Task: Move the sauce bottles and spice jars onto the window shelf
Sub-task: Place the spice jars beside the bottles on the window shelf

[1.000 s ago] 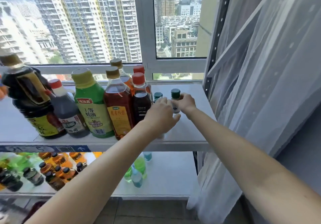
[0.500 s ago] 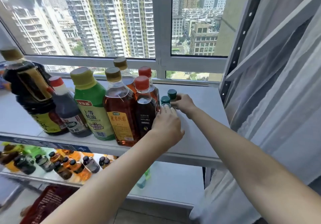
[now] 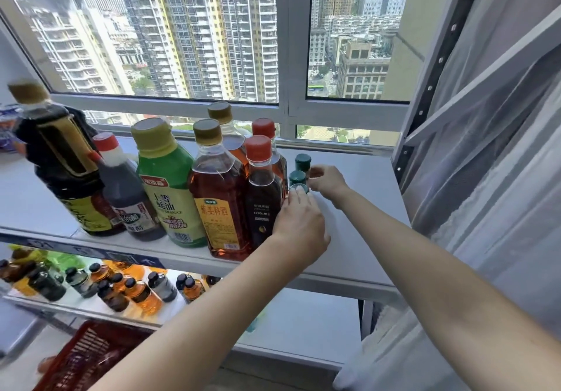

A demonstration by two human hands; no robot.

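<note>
Settling the small green-capped spice jars [image 3: 299, 175] against the red-capped dark sauce bottle [image 3: 262, 196] is judged to be the step in hand. On the window shelf [image 3: 358, 208], the nearest jar is pinched at its cap by the left hand [image 3: 299, 223]; a farther jar is pinched by the right hand [image 3: 326, 179]. Release is called for next, without tipping neighbours. Below that bottle, more dark-capped bottles [image 3: 121, 287] are held on a lower shelf [image 3: 303, 320], beside a red basket [image 3: 91, 357] whose contents cannot be told.

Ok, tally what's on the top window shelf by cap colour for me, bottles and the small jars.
Gold or yellow caps: 4 (dark jug, green bottle, amber bottle, one behind)
Red caps: 3 ()
Green-capped small jars: 3 ()
Total: 10
</note>
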